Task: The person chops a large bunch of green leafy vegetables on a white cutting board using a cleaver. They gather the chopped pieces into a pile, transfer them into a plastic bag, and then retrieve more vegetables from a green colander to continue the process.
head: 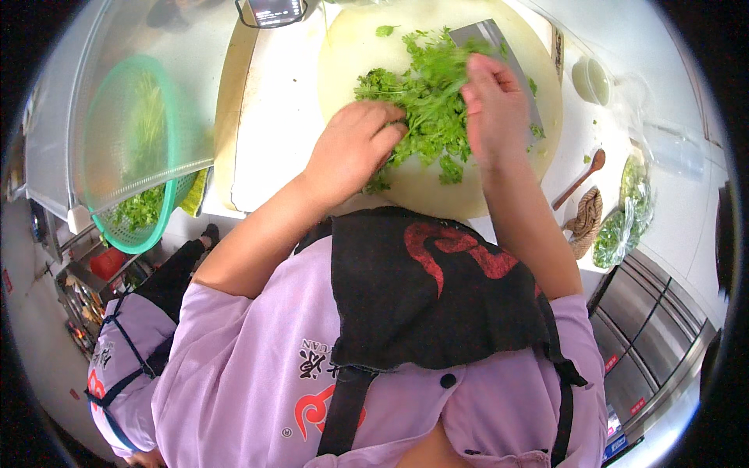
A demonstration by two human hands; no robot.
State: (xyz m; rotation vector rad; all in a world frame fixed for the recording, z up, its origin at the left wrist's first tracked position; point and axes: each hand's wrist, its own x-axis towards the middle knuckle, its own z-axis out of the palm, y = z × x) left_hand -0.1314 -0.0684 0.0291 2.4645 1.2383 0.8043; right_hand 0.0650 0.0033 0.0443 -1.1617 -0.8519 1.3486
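Note:
A loose heap of leafy green herbs [436,111], resembling cilantro, covers the middle of a round, pale cutting board [351,47]. At the heap's left side, my left hand [357,146] has its fingers curled into the leaves, with the fingertips partly hidden. My right hand [497,105], slightly blurred, pinches some sprigs at the heap's upper right. Beneath and beyond that hand a wide-bladed cleaver [524,76] lies flat on the board; its handle cannot be seen. A single leaf [385,30] rests apart near the board's far edge.
Left of the board, a green plastic basket [169,216] holds more greens, partly behind a translucent sheet [193,82]. To the right are a wooden spoon [579,178], a knotted cloth [587,216], bagged greens [623,228] and a cup [591,81]. Another person [134,345] is at lower left.

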